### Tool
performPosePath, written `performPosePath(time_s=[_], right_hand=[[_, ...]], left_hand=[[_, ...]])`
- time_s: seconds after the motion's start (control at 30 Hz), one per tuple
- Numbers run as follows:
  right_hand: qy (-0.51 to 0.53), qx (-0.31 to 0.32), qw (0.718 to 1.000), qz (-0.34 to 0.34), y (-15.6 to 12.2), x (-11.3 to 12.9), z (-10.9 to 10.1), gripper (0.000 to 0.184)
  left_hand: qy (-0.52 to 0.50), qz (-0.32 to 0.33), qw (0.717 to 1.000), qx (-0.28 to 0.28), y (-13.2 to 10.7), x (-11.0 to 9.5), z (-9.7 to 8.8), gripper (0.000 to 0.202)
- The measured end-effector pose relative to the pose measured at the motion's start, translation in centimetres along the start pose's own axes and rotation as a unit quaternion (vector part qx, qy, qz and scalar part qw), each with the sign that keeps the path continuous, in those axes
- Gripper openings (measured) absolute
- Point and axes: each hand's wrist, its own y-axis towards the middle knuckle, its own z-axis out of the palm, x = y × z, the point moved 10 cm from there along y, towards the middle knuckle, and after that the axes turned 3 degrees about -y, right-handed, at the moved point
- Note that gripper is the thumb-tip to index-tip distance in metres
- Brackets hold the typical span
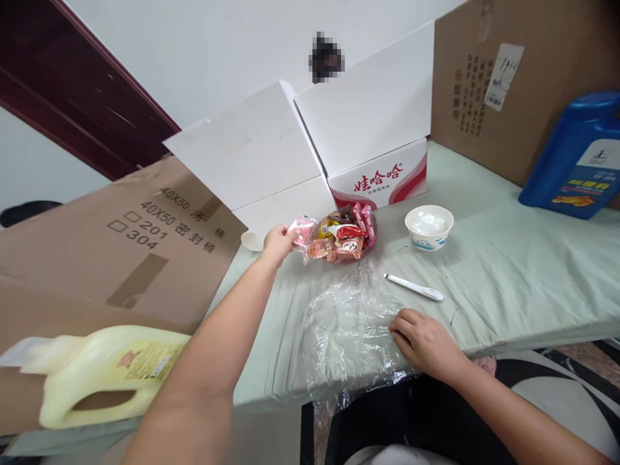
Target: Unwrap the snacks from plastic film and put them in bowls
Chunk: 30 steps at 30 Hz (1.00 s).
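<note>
My left hand [278,245] is closed in a pinch on a small pink wrapped snack packet [303,229], at the left side of a snack pile. The pile of wrapped snacks [346,236] sits in a reddish see-through bowl [372,240], with packets in pink, brown, red and yellow. Near the table's front edge rests my right hand [426,339], its fingers curled together at the right edge of a crumpled clear plastic bag [343,329]. What those fingers grip, if anything, is hidden. A white utility knife [414,287] lies just beyond my right hand.
A paper bowl [429,227] with clear plastic inside stands right of the snacks. Behind are a white carton [375,129] and a brown carton [484,84]. A blue jug [576,158] stands far right. A yellow bottle [111,371] and another brown carton [130,252] flank the left.
</note>
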Motion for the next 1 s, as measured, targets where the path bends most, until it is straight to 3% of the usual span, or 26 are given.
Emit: performPosePath(time_s=[0.13, 0.27, 0.37, 0.47, 0.53, 0.6, 0.7, 0.8, 0.87, 0.93, 0.97, 1.0], right_hand=[[-0.002, 0.002, 1.0, 0.004, 0.0, -0.1, 0.1, 0.021], [-0.003, -0.004, 1.0, 0.006, 0.1, 0.0, -0.1, 0.021], [-0.002, -0.009, 1.0, 0.004, 0.1, 0.1, -0.2, 0.02], [0.0, -0.013, 1.0, 0.006, 0.1, 0.1, -0.3, 0.02], [0.0, -0.015, 1.0, 0.009, 0.1, 0.1, -0.4, 0.021], [0.0, -0.017, 1.0, 0.011, 0.1, 0.1, -0.4, 0.022], [0.002, -0.013, 1.0, 0.011, 0.1, 0.0, -0.3, 0.022], [0.002, -0.014, 1.0, 0.009, 0.0, 0.0, -0.3, 0.021], [-0.002, -0.016, 1.0, 0.007, 0.0, -0.1, -0.3, 0.021], [-0.007, -0.017, 1.0, 0.006, 0.0, -0.1, -0.3, 0.022], [-0.009, -0.016, 1.0, 0.004, 0.1, -0.1, -0.4, 0.022], [-0.011, -0.017, 1.0, 0.002, 0.1, 0.0, -0.4, 0.022]], left_hand=[[-0.045, 0.014, 0.997, -0.055, 1.4, -2.9, -1.1, 0.029], [0.002, 0.082, 0.992, -0.101, 2.7, -8.3, -0.6, 0.02], [0.077, 0.097, 0.991, -0.043, 3.2, -11.7, 2.8, 0.008], [0.106, 0.065, 0.99, 0.063, 2.8, -12.8, 7.6, 0.028], [0.101, 0.059, 0.988, 0.098, 2.3, -13.1, 9.7, 0.042], [0.098, 0.07, 0.986, 0.113, 1.7, -13.3, 10.7, 0.047], [0.098, 0.108, 0.986, 0.081, 0.6, -13.5, 9.2, 0.038], [0.084, 0.168, 0.982, 0.017, -2.9, -13.0, 6.5, 0.026], [0.065, 0.245, 0.967, 0.034, -7.2, -12.2, 6.5, 0.024], [0.089, 0.313, 0.928, 0.18, -12.6, -10.0, 9.7, 0.023], [0.122, 0.324, 0.904, 0.251, -15.0, -8.1, 11.3, 0.024], [0.168, 0.309, 0.891, 0.287, -16.5, -5.6, 12.2, 0.03]])
